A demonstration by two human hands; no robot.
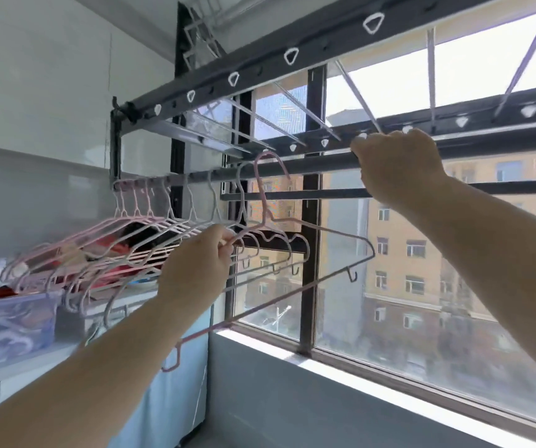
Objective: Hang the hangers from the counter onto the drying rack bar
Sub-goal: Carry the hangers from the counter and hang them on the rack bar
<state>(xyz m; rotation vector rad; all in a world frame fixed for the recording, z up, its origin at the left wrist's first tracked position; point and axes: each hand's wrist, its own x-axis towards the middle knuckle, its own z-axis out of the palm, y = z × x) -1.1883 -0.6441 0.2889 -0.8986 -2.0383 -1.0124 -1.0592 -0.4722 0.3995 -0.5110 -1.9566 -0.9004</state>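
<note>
Here we see the left hand (pixel 195 266) raised in front of the window (pixel 422 286), thumb and fingers pinching a pink hanger (pixel 325 229) at its shoulder, close to the base of the neck. The hanger is tilted: its far end points right towards the glass and its near end dips low and to the left. Its hook rises to the drying rack bar (pixel 318 162) and arcs over the top of it, though we cannot tell whether the hook rests on the bar or is only in front of it.

Further right, the right hand (pixel 396 166) grasps the same bar, fingers curled round it from above.

On the left stretch of the bar we count a row of hung hangers (pixel 163 226), pink and pale, their hooks side by side and their frames fanned out towards the near left. The held hanger sits just right of this row.

Below them, at the far left, the counter (pixel 17 363) carries a clear plastic bin (pixel 8 324), with red and dark clothes (pixel 121 240) behind the hangers. Overhead, dark rails bear white triangular loops (pixel 291 55).
</note>
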